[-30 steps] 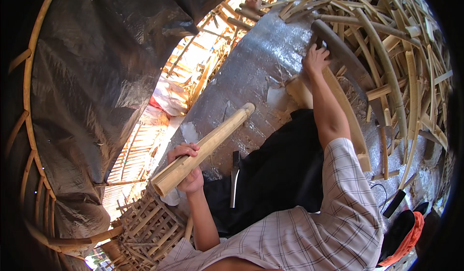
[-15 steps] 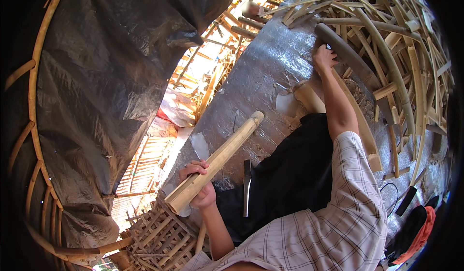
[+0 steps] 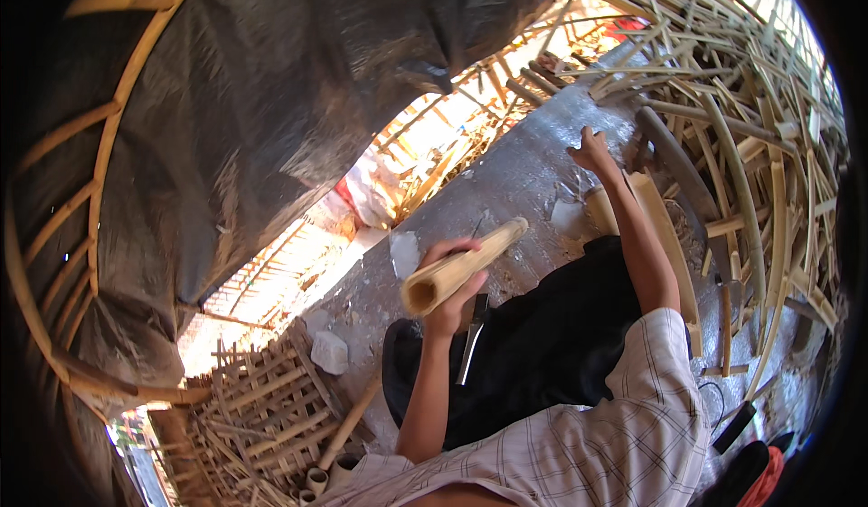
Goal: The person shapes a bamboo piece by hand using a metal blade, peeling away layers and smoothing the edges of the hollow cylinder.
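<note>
My left hand point(image 3: 449, 270) is closed round a pale bamboo pole point(image 3: 484, 254). The pole's hollow cut end faces toward me and its other end points away to the right. Stretched out ahead on the right, my right hand point(image 3: 593, 151) has its thumb and fingers apart, and I see nothing in it. It is over the grey sheet, left of a long dark curved piece point(image 3: 674, 159). On the black cloth point(image 3: 561, 326) over my lap lies a tool with a black end and a shiny metal part point(image 3: 469, 353).
A heap of split bamboo point(image 3: 750, 136) fills the right side. A thick split bamboo length point(image 3: 667, 236) lies beside my right forearm. At lower left stands a woven bamboo basket point(image 3: 271, 398), with a pale stone-like block point(image 3: 330, 351) near it. Dark plastic sheeting point(image 3: 262, 100) hangs at left.
My right hand has come away from the dark curved piece, moving left. My left hand has turned the bamboo pole so its hollow end shows. The whole view has shifted.
</note>
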Available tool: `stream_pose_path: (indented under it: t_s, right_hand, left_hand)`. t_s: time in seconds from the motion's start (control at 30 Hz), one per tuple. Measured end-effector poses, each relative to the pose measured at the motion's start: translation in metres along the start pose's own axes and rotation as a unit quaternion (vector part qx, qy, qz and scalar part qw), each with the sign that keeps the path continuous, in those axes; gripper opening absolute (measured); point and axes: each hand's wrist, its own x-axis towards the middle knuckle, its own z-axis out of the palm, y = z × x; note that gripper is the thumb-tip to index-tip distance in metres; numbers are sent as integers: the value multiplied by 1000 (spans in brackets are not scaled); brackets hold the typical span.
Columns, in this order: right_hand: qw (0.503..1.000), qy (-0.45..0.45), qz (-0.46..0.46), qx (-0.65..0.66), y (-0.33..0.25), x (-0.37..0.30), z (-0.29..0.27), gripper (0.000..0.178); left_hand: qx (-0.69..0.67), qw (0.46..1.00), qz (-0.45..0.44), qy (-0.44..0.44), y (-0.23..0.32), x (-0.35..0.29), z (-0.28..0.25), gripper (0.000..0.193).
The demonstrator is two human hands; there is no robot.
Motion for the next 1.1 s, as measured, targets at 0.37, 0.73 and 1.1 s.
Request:
stream_pose_path:
  t_s: [0.37,0.73,1.1]
  right_hand:
    - [828,-40,-232,508,-219,-284,-117,34]
    - [775,-117,-347,515,-272,-375,-109,41]
    - [786,-211,-318,487,-308,-362,-104,18]
  left_hand:
    - [62,992,104,-41,11,-15,50,36]
    - [10,995,73,66,31,-82,-11,21]
    - [-28,994,100,43,78,-108,-70,84]
